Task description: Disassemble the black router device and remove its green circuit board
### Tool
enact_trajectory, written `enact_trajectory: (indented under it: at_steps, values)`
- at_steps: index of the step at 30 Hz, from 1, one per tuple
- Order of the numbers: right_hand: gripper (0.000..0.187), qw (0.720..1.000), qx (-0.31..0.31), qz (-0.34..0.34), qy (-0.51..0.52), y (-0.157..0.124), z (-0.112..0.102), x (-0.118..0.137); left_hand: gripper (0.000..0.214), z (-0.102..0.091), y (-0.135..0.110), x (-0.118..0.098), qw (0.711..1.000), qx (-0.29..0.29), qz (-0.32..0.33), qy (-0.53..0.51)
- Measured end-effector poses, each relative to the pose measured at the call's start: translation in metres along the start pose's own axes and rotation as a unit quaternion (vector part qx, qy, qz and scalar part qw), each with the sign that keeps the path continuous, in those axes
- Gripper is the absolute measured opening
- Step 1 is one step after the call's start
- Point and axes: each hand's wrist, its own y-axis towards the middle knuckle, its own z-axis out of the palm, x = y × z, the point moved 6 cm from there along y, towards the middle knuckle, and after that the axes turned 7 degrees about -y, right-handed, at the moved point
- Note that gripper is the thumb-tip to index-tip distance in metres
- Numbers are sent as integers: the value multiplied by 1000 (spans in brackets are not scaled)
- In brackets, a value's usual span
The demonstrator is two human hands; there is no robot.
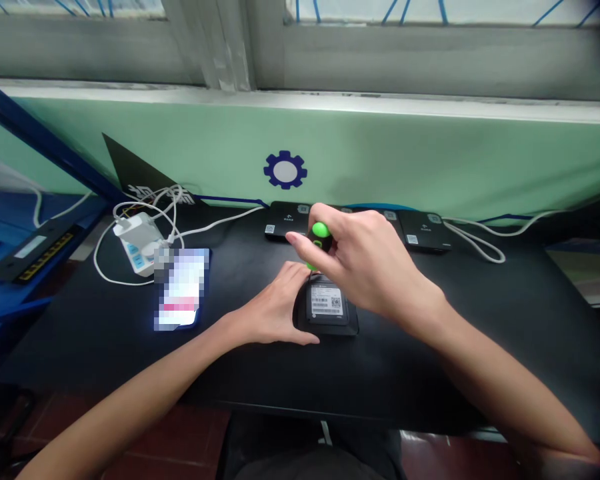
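Observation:
My right hand (370, 257) is closed around the black-and-green handle of a screwdriver (321, 231), held upright over a small black device (353, 327). Its thin shaft points down at the device's far part; the tip is hidden. The device lies on the desk and carries a white label (327, 300) with barcodes and a QR code. My left hand (275, 307) grips it from the left side, with the thumb along the near edge and the fingers at the far edge.
Flat black units (425, 230) with stickers line the back of the black desk (500, 320). On the left are a lit phone (183, 290), a white power strip (139, 243) and tangled white cables (220, 223). A green wall (380, 153) with a gear emblem stands behind.

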Motion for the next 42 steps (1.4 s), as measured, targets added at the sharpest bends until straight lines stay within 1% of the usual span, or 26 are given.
enact_trajectory:
  at_steps: [2,4,6,9,13,20,23,27,29,32,36,39,42]
  values:
    - [45,999,9,10,-37,0,2,-1,125,0,0,-1,1000,-4,4,-1]
    - [42,999,24,2,-42,-1,3,-1,124,0,0,-1,1000,-6,3,0]
    - [38,999,38,-18,-15,-2,3,0,123,0,0,-1,1000,-4,-2,0]
    - [37,997,64,-34,27,-3,3,0,126,0,0,0,1000,0,-1,2]
    - [32,995,91,-31,41,-3,2,1,134,1,-1,0,1000,5,11,5]
    - [28,993,93,-19,74,1,0,-1,124,0,-1,2,1000,6,7,3]
    - [24,990,106,-16,90,2,0,-2,128,0,-1,3,1000,12,8,-2]
    - [13,981,141,-26,134,0,0,1,136,1,0,5,1000,19,16,-2]
    - [10,977,153,-30,148,0,0,2,137,1,0,6,1000,20,22,-2]
    - [12,977,154,-31,143,-1,0,3,135,1,0,8,999,18,27,-7]
    - [21,981,142,-22,134,0,-2,1,131,1,0,7,999,19,24,-12]
    - [22,989,115,-10,94,0,-9,-4,131,0,0,6,1000,16,17,-14]
    - [17,994,90,-38,44,-4,-16,-2,129,0,0,5,1000,11,15,-11]
